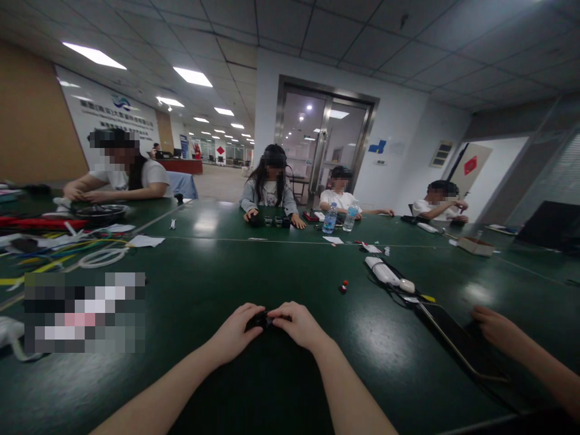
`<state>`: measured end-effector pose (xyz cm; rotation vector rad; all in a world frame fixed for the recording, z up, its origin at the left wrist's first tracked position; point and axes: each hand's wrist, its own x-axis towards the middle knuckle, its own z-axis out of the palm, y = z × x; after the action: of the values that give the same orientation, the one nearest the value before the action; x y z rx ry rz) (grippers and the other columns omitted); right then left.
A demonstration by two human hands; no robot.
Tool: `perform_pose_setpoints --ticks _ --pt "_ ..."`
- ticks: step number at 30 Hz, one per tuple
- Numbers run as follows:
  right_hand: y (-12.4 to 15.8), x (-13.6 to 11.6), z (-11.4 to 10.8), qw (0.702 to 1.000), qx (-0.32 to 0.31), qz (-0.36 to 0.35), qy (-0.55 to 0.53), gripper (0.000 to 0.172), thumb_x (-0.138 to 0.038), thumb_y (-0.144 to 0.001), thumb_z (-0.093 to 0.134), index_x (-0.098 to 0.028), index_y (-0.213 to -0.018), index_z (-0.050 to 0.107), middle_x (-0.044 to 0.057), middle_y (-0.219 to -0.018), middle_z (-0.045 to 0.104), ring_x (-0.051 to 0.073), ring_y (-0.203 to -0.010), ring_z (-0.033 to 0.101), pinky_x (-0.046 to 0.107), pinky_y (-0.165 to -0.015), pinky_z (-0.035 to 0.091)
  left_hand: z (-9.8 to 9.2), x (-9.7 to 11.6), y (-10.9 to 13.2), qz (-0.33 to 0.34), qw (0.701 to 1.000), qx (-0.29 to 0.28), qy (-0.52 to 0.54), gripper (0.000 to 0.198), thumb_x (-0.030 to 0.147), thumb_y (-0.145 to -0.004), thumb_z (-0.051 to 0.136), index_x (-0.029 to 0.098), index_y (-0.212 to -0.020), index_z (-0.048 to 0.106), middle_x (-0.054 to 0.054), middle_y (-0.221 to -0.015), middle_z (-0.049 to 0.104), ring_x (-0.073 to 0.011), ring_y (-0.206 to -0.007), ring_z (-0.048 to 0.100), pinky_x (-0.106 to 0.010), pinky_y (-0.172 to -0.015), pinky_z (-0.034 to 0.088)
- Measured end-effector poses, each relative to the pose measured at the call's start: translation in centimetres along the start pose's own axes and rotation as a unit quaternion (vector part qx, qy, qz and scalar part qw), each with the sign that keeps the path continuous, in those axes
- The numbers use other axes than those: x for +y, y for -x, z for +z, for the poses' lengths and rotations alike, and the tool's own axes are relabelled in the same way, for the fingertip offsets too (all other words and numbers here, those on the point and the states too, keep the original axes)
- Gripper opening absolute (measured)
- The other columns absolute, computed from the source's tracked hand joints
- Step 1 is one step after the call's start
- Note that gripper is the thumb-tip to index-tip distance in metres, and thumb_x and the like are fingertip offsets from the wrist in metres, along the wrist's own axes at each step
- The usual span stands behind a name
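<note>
Both of my hands meet low over the green table (290, 272), close in front of me. My left hand (239, 326) has its thumb and fingers closed around a small black object (261, 319). From the other side, my right hand (294, 323) pinches the same object between thumb and fingertips. The object is mostly covered by my fingers, and its kind cannot be made out. A small red and dark item (344, 286) lies on the table ahead of my right hand.
To the right lie a white power strip (383, 270) with cables and a dark flat device (457, 338), beside another person's hand (492, 326). Coiled cables (103, 258) and papers lie left. Two water bottles (330, 219) stand across the table, where several people sit.
</note>
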<state>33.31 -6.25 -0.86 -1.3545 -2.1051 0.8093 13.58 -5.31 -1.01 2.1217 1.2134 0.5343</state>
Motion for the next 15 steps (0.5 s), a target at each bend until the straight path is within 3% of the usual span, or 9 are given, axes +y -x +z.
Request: perform_pose_setpoints --ticks 11,15 --pt "0.06 -0.36 -0.37 1.000 -0.013 0.024 0.005 0.025 -0.027 -0.077 0.050 -0.029 -0.099 0.062 -0.001 -0.094 0.058 0.016 -0.090 0.051 0.029 -0.079 0.037 0.04 -0.20 -0.09 0.005 1.000 -0.001 0.003 0.043 0.031 -0.076 0.048 0.023 -0.118 0.047 -0.003 -0.118 0.050 -0.0175 -0.108 0.046 -0.031 -0.093 0.038" --pt "0.17 -0.57 -0.09 1.000 0.013 0.018 -0.022 0.025 -0.026 -0.079 0.046 -0.028 -0.099 0.062 0.000 -0.095 0.055 0.014 -0.085 0.053 0.026 -0.073 0.040 0.11 -0.28 -0.07 0.008 1.000 0.006 -0.002 0.043 0.031 -0.076 0.048 0.023 -0.118 0.047 -0.003 -0.117 0.050 -0.0177 -0.108 0.046 -0.032 -0.093 0.037"
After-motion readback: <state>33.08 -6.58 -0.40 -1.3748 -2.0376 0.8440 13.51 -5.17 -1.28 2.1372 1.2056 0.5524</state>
